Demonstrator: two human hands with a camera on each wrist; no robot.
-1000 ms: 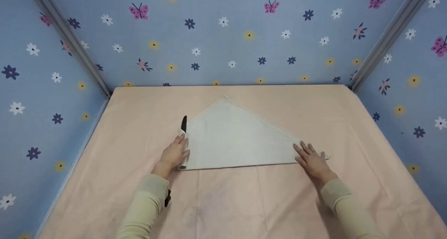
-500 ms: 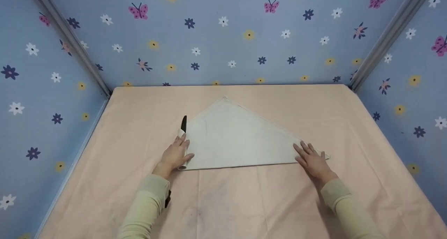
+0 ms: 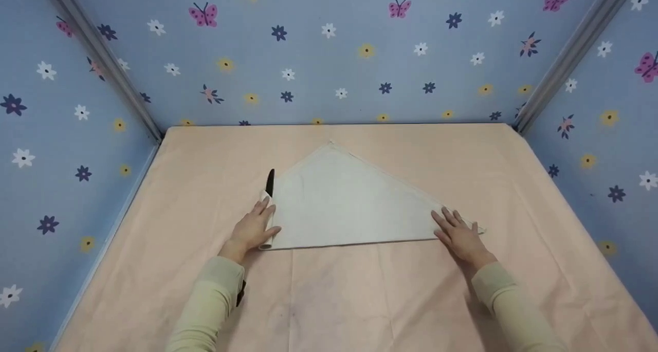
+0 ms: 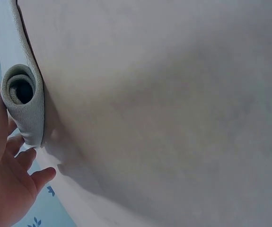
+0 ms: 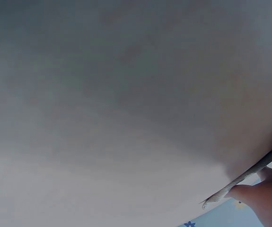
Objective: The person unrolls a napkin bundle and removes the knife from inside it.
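A pale grey-white cloth (image 3: 349, 203) lies folded into a broad triangle, its point away from me. Its left end is wound into a roll (image 4: 29, 111), with the spiral opening visible in the left wrist view. A black, knife-like tip (image 3: 270, 182) sticks out of the roll's far end; whatever it belongs to is hidden inside. My left hand (image 3: 252, 229) rests over the roll, fingers extended along it and thumb out over the cloth. At the right corner, my right hand (image 3: 461, 241) presses down with spread fingers. In the right wrist view its thumb (image 5: 242, 191) lies at the cloth's edge.
A peach-coloured cover (image 3: 339, 295) with creases lies under everything. Blue panels (image 3: 329, 59) printed with flowers and butterflies stand at the back and both sides, with grey metal posts (image 3: 570, 54) at the corners.
My left thumb has spread outward over the cloth, then the left hand shifted slightly left along with the rolled end. The right hand has stayed in place.
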